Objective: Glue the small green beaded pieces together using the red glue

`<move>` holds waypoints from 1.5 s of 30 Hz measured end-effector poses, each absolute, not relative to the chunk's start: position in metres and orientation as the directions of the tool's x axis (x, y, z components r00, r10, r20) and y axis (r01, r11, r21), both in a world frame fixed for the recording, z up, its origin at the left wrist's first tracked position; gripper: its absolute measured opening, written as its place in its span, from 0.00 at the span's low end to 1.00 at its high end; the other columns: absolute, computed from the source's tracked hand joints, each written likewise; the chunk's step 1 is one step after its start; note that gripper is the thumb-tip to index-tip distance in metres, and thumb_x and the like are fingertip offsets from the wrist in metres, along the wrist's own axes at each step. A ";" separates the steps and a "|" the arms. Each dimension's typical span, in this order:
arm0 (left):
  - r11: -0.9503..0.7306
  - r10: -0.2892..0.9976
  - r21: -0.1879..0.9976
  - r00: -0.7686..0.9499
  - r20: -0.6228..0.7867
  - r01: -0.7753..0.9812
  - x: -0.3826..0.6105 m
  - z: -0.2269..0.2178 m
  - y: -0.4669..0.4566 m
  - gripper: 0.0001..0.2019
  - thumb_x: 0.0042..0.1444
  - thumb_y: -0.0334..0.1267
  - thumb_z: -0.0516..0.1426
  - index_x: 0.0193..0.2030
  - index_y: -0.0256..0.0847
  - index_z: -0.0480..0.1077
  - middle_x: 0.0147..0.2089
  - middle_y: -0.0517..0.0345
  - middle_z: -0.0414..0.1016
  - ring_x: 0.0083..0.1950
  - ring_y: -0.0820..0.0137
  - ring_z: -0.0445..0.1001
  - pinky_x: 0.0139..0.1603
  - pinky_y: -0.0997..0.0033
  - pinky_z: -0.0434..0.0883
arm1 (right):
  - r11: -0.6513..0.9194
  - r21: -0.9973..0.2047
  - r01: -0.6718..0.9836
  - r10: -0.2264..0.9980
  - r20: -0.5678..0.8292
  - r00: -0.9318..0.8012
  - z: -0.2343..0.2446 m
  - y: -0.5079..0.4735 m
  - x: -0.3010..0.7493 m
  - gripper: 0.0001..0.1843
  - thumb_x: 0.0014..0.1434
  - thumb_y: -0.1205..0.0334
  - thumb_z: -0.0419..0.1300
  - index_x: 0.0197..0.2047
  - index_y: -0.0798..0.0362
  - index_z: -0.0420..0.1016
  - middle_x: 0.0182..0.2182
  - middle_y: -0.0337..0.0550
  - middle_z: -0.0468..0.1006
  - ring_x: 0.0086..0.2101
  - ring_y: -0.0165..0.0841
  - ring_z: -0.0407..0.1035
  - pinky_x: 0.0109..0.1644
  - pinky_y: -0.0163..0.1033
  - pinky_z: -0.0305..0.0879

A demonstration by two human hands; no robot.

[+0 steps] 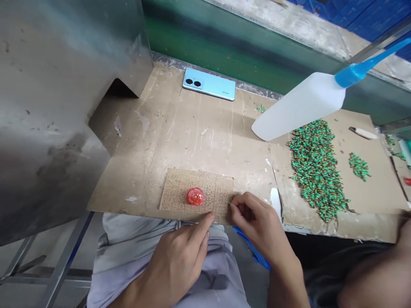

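In front of me lies a small rectangular cardboard piece (176, 192), its surface dotted with many tiny holes or marks. A glossy red, dome-shaped thing (195, 196) sits near its middle. The outstretched index finger of my left hand (180, 252) touches the front edge of the cardboard; the hand holds nothing that I can see. At the board's right edge, my right hand (257, 222) is closed in a pinch, with a tiny green piece (230, 203) showing at its fingertips. It resembles those in the big pile of small green-and-gold pieces (316, 171) to the right.
A white squeeze bottle (300, 105) with a blue nozzle leans over the pile. Behind lies a light-blue phone (208, 84). A small green heap (359, 167) and a white-handled tool (362, 133) are farther right. Metal sheeting (58, 107) stands left; another person's blurred arm (385, 269) reaches in at right.
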State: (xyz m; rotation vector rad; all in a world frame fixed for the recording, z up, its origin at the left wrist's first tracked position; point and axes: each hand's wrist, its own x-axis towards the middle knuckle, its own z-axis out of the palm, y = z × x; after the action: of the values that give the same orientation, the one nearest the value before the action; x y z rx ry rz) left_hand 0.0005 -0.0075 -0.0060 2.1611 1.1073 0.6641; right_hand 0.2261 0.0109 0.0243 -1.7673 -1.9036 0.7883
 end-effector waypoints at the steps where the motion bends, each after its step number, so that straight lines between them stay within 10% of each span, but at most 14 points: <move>1: -0.462 0.839 0.707 0.522 0.153 0.536 0.001 -0.006 -0.008 0.20 0.74 0.29 0.47 0.68 0.36 0.67 0.36 0.52 0.87 0.29 0.60 0.86 0.26 0.63 0.79 | 0.031 -0.657 0.753 0.992 -0.075 -0.105 0.024 0.011 0.227 0.09 0.70 0.66 0.58 0.35 0.50 0.73 0.27 0.35 0.71 0.26 0.28 0.65 0.31 0.34 0.60; 19: -0.407 0.849 0.759 0.516 0.110 0.508 -0.002 -0.008 -0.011 0.22 0.73 0.29 0.50 0.71 0.39 0.65 0.39 0.53 0.87 0.32 0.61 0.85 0.31 0.65 0.80 | 0.096 -0.646 0.758 0.990 -0.018 -0.141 0.024 0.014 0.229 0.09 0.70 0.67 0.59 0.35 0.50 0.73 0.26 0.33 0.67 0.25 0.28 0.63 0.30 0.35 0.59; 26: 0.224 0.831 0.966 0.494 -0.257 0.125 -0.008 0.017 -0.016 0.12 0.76 0.35 0.49 0.59 0.43 0.70 0.41 0.54 0.81 0.37 0.70 0.80 0.40 0.72 0.79 | 0.140 -0.742 0.656 0.990 0.095 -0.105 0.032 -0.001 0.229 0.07 0.71 0.67 0.59 0.38 0.48 0.70 0.27 0.34 0.69 0.25 0.29 0.62 0.27 0.35 0.59; 32: 0.600 0.777 0.589 0.570 -0.268 -0.541 -0.012 0.022 -0.011 0.06 0.73 0.39 0.61 0.48 0.39 0.78 0.49 0.48 0.84 0.45 0.68 0.87 0.37 0.79 0.79 | 0.220 -0.938 0.267 0.975 0.215 -0.051 0.033 -0.027 0.198 0.08 0.71 0.72 0.59 0.46 0.48 0.73 0.32 0.39 0.72 0.32 0.33 0.68 0.34 0.39 0.65; 40: 0.693 0.720 0.439 0.520 -0.460 -0.572 -0.025 0.030 -0.007 0.08 0.54 0.36 0.76 0.37 0.40 0.85 0.32 0.57 0.87 0.34 0.69 0.87 0.30 0.83 0.76 | 0.163 -0.984 0.073 0.985 0.157 -0.071 0.036 -0.034 0.169 0.06 0.72 0.71 0.59 0.46 0.49 0.73 0.32 0.38 0.72 0.32 0.31 0.68 0.34 0.37 0.67; 45: 0.626 0.779 0.537 0.431 -0.455 -0.565 -0.027 0.025 -0.009 0.09 0.49 0.36 0.78 0.33 0.42 0.84 0.31 0.60 0.86 0.28 0.76 0.80 0.23 0.85 0.70 | 0.086 -0.990 0.114 0.976 0.061 -0.207 0.041 -0.027 0.165 0.07 0.72 0.70 0.59 0.44 0.47 0.70 0.32 0.36 0.74 0.31 0.29 0.69 0.33 0.34 0.67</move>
State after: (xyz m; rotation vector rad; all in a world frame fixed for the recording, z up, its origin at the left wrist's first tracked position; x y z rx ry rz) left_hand -0.0265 -0.0088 0.0252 0.3258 0.7378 0.8569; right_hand 0.1653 -0.0274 0.0412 -1.1388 -1.4854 1.2410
